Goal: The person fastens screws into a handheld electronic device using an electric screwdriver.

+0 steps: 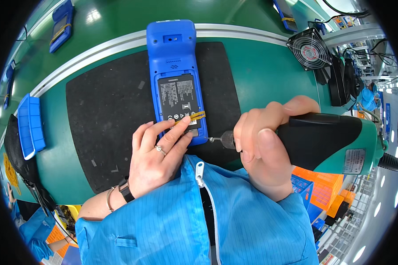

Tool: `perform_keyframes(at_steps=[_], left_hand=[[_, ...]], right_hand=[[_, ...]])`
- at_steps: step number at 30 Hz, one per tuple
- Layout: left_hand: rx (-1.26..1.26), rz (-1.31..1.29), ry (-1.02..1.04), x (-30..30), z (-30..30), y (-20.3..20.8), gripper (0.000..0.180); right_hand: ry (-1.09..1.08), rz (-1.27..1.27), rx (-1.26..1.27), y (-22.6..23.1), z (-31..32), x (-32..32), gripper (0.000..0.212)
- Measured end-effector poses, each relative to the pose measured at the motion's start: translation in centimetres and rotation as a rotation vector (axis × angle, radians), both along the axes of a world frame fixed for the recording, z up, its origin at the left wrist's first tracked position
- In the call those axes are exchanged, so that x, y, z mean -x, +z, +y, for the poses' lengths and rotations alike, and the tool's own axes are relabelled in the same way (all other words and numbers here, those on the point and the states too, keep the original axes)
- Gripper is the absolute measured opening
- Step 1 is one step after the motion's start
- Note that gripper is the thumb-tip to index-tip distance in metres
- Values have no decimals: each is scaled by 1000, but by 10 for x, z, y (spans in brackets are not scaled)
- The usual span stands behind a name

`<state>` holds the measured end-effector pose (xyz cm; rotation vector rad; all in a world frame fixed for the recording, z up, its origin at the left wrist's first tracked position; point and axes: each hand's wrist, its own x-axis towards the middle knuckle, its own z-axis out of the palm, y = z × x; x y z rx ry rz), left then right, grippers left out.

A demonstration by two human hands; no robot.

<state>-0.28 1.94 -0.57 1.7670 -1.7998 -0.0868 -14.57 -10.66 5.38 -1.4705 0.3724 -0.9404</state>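
Note:
A blue handheld terminal (177,53) lies back side up on a black mat (115,101), its battery (177,92) showing in the open bay. Around its lower part runs a yellow rubber band (198,116). My left hand (157,154), with a ring and wristbands, presses its fingers on the terminal's lower end and over the band, holding it in place. In my right hand (267,145) is a green and black electric screwdriver (327,141), gripped round its body. Its bit points left, with the tip at the terminal's lower right corner; whether it touches a screw is too small to tell.
A blue bin (31,126) and a black mesh bag (15,145) are at the left. Beyond a metal rail stand other blue terminals (62,27) on a green surface. A fan (311,49) stands far right. Orange crates (316,187) are low on the right.

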Motion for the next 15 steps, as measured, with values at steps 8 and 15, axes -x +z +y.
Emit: perform_keyframes(at_steps=[8, 15], left_hand=[[-28, -5, 1, 0, 0, 1, 29], [-26, -17, 6, -2, 0, 1, 27]], right_hand=[[8, 25, 58, -10, -4, -1, 33], [117, 48, 99, -4, -8, 3, 32]])
